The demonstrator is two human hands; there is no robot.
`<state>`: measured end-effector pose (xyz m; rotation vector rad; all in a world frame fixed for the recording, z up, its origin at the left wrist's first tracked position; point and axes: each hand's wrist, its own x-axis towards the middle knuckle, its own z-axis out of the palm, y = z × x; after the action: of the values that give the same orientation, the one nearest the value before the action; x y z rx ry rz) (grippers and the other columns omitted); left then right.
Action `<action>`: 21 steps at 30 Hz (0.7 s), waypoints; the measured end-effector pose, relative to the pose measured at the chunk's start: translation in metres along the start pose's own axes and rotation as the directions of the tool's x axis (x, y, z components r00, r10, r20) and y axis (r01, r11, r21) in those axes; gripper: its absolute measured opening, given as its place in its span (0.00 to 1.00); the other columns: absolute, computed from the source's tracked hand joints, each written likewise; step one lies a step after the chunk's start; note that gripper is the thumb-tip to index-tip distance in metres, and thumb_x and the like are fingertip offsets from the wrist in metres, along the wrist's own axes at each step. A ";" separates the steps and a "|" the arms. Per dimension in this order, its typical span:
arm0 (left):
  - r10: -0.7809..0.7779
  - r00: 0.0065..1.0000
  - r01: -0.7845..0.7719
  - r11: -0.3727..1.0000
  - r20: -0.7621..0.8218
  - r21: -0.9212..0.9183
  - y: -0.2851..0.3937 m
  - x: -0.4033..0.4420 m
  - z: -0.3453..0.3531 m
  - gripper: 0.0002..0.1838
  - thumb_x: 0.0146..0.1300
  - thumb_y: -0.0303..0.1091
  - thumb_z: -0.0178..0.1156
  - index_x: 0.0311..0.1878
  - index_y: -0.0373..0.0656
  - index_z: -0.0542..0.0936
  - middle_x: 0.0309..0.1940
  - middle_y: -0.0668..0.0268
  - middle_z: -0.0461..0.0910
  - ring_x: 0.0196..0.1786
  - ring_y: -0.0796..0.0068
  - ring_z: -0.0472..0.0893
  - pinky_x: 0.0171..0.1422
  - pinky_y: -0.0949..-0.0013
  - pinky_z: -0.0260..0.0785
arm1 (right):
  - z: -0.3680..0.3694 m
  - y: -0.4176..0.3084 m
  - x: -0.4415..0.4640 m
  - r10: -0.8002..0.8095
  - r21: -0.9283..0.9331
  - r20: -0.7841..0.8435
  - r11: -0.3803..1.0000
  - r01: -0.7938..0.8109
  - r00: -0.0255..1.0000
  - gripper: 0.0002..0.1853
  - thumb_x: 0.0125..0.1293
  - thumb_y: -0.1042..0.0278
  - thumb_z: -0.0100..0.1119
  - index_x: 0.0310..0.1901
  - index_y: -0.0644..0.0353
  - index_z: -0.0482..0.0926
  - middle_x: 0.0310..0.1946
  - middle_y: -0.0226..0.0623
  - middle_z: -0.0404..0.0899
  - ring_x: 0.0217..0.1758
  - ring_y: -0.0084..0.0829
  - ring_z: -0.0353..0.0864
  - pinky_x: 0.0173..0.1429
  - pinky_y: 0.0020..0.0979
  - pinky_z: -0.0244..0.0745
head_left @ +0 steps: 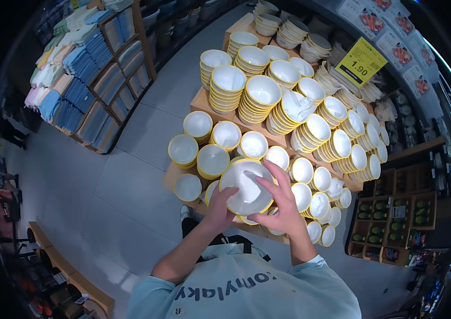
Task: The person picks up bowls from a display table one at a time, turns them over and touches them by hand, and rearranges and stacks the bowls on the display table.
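Observation:
A white bowl with a yellow rim (244, 199) is held up in front of me, its open side facing me, with something white and sheet-like (253, 183) inside it. My left hand (219, 209) grips the bowl's left side, thumb over the rim. On the right side, my right hand (283, 204) wraps round the rim with its fingers reaching over the inside. Whether the bowl is single or the top of a stack is hidden. Just beyond and around it stand stacks of matching yellow-rimmed bowls (213, 160) on the low tier of a wooden display.
Taller bowl stacks (262, 90) fill the upper wooden step (204, 100). A yellow price sign (361, 61) reads 1.90. Folded towels (79, 69) fill a shelf unit at the left. Grey floor (130, 159) lies between. A wooden rack (395, 223) stands at right.

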<state>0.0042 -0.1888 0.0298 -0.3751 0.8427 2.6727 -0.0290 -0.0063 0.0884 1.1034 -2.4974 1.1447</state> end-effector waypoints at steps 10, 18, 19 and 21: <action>0.282 0.927 -0.362 0.842 0.248 0.400 0.004 0.008 0.034 0.37 0.76 0.57 0.54 0.75 0.41 0.59 0.69 0.62 0.65 0.73 0.68 0.67 0.77 0.59 0.60 | 0.024 0.018 -0.002 0.372 0.764 -0.402 0.640 0.082 0.836 0.28 0.68 0.37 0.63 0.32 0.52 0.64 0.34 0.30 0.64 0.47 0.34 0.67 0.72 0.51 0.64; 0.555 0.714 -0.700 0.565 0.426 0.437 0.011 -0.001 0.059 0.27 0.59 0.40 0.77 0.52 0.41 0.70 0.50 0.65 0.70 0.55 0.78 0.72 0.66 0.69 0.67 | 0.029 -0.004 0.003 0.632 0.967 -0.109 -0.113 0.230 0.767 0.22 0.80 0.45 0.46 0.34 0.55 0.66 0.33 0.32 0.66 0.43 0.32 0.68 0.65 0.42 0.69; 0.524 0.772 -0.635 0.648 0.359 0.419 0.017 -0.007 0.069 0.26 0.56 0.37 0.78 0.46 0.42 0.70 0.45 0.67 0.69 0.50 0.80 0.72 0.59 0.71 0.68 | 0.022 -0.008 0.006 0.634 0.967 -0.111 -0.110 0.232 0.765 0.22 0.80 0.45 0.46 0.34 0.55 0.66 0.33 0.32 0.66 0.43 0.32 0.68 0.65 0.42 0.69; 0.481 0.825 -0.565 0.726 0.298 0.393 0.019 -0.008 0.074 0.25 0.53 0.33 0.80 0.40 0.43 0.69 0.41 0.69 0.68 0.44 0.83 0.72 0.53 0.74 0.70 | 0.010 -0.009 0.008 0.663 0.925 -0.273 0.381 -0.001 0.697 0.23 0.78 0.42 0.49 0.39 0.57 0.69 0.35 0.33 0.70 0.42 0.32 0.72 0.61 0.38 0.72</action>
<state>-0.0063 -0.1619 0.1008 0.2667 1.6981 2.7768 -0.0269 -0.0223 0.0902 0.0722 -1.4982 2.6066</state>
